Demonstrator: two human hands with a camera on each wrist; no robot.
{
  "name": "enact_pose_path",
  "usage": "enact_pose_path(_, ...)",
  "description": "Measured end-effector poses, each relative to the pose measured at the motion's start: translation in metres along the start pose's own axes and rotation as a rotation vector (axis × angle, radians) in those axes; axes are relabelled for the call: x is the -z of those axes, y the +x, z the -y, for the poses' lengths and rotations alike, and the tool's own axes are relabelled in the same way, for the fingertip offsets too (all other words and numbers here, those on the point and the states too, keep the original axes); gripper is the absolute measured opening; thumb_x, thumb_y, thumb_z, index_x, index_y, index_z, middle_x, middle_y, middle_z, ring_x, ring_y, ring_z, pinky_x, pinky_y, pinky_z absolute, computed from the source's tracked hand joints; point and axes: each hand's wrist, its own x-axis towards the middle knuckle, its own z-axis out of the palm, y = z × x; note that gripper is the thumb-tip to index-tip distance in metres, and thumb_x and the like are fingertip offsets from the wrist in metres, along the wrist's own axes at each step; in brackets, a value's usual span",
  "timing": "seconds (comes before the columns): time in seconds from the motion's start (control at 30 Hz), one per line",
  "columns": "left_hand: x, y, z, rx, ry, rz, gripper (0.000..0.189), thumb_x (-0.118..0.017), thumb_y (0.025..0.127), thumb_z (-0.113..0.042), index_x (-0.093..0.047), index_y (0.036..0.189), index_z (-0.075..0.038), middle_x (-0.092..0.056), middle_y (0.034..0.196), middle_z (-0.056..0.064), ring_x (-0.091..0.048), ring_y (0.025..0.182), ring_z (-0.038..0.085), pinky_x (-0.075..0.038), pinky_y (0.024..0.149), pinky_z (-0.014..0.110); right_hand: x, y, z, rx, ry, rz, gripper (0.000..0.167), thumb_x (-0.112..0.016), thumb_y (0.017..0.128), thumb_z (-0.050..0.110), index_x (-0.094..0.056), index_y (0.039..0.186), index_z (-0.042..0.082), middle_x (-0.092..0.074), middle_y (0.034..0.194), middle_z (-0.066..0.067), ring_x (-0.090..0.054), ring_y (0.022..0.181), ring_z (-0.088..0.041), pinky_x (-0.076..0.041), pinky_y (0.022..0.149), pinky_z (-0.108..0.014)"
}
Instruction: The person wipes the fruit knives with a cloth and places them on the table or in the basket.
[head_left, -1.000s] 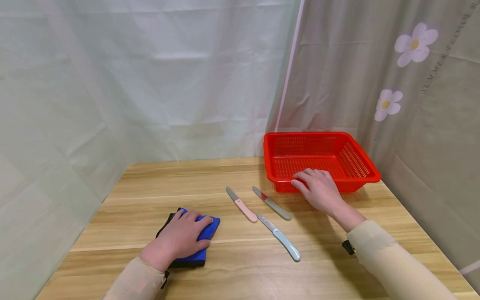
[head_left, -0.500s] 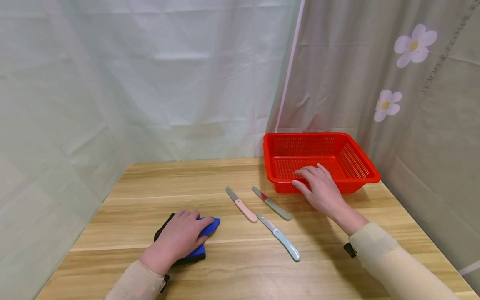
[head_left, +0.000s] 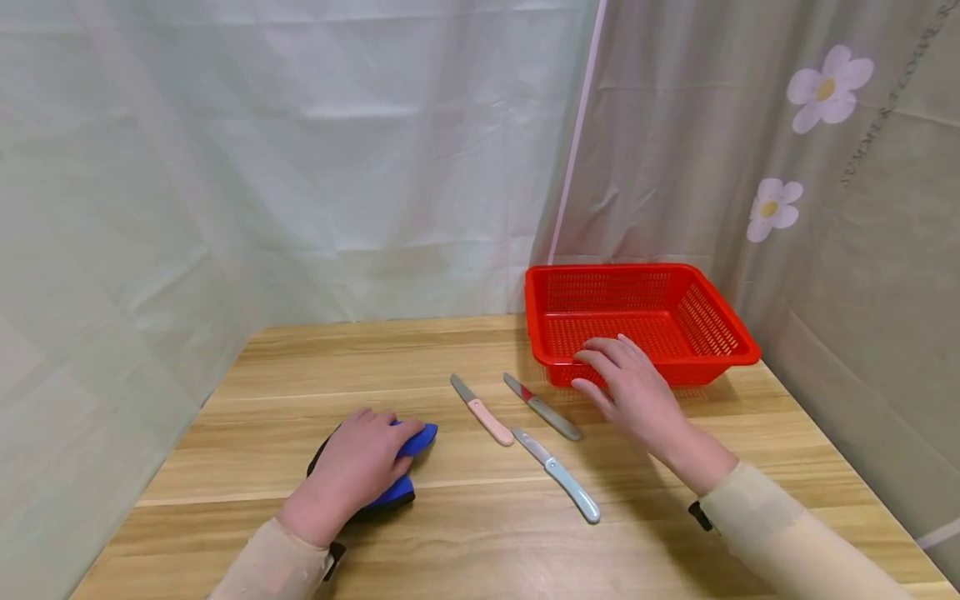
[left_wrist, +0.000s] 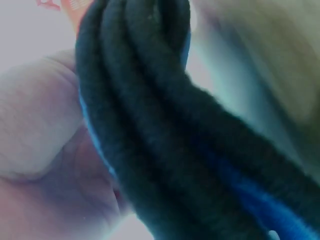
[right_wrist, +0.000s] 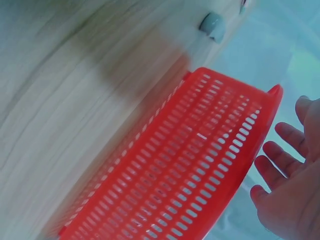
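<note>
My left hand (head_left: 356,467) grips a folded blue cloth (head_left: 417,440) with black edging at the left of the table. In the left wrist view the dark edges of the cloth (left_wrist: 145,110) stack in layers beside the thumb. Over the near rim of a red plastic basket (head_left: 645,364), my right hand (head_left: 630,396) hovers with loosely bent fingers and holds nothing. The right wrist view has its fingertips close to the rim of the basket (right_wrist: 200,165); whether they touch it, I cannot tell.
Between the hands lie three knives: a pink-handled knife (head_left: 491,421), a grey-handled knife (head_left: 553,417) and a light-blue-handled knife (head_left: 572,487). Pale curtains (head_left: 390,167) hang behind the wooden table (head_left: 465,550) and along its sides.
My left fingers have closed around the cloth, which now bunches and bulges upward instead of lying flat. The right hand has shifted slightly left; the knives and basket stay put.
</note>
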Motion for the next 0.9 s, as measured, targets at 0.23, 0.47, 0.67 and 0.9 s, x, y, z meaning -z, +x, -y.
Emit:
enact_pose_path(0.23, 0.011, 0.013, -0.01, 0.031, -0.018, -0.038, 0.041, -0.088, 0.094, -0.021, -0.079, 0.134, -0.018, -0.073, 0.105, 0.008, -0.071, 0.095, 0.029, -0.055, 0.102, 0.056, -0.003, -0.006, 0.009, 0.093, -0.014, -0.053, 0.049, -0.092, 0.092, 0.022, -0.074, 0.134, 0.005, -0.067, 0.138, -0.015, -0.062, 0.128, -0.037, -0.046, 0.117, -0.056)
enact_pose_path(0.47, 0.024, 0.031, -0.028, 0.019, -0.027, -0.128, 0.039, -0.085, 0.094, -0.021, -0.079, 0.132, -0.019, -0.074, 0.108, 0.01, -0.073, 0.098, 0.032, -0.057, 0.1, 0.057, -0.007, -0.013, 0.02, 0.151, -0.02, -0.074, 0.054, -0.095, 0.088, 0.02, -0.074, 0.135, 0.004, -0.069, 0.135, -0.015, -0.065, 0.126, -0.036, -0.053, 0.11, -0.056)
enact_pose_path(0.67, 0.03, 0.038, -0.039, 0.014, -0.039, -0.156, 0.041, -0.085, 0.095, -0.023, -0.079, 0.135, -0.017, -0.075, 0.109, 0.012, -0.073, 0.099, 0.034, -0.058, 0.097, 0.058, -0.012, -0.016, 0.032, 0.172, -0.013, -0.056, 0.056, -0.095, 0.089, 0.024, -0.073, 0.138, 0.005, -0.07, 0.135, -0.013, -0.066, 0.125, -0.035, -0.055, 0.107, -0.053)
enact_pose_path(0.9, 0.034, 0.048, -0.044, 0.0, -0.074, -0.183, 0.04, -0.086, 0.096, -0.022, -0.079, 0.135, -0.017, -0.074, 0.106, 0.011, -0.072, 0.092, 0.032, -0.059, 0.091, 0.055, -0.02, -0.014, 0.042, 0.134, -0.033, 0.033, 0.053, -0.092, 0.093, 0.027, -0.074, 0.139, 0.01, -0.072, 0.13, -0.006, -0.07, 0.116, -0.028, -0.061, 0.097, -0.046)
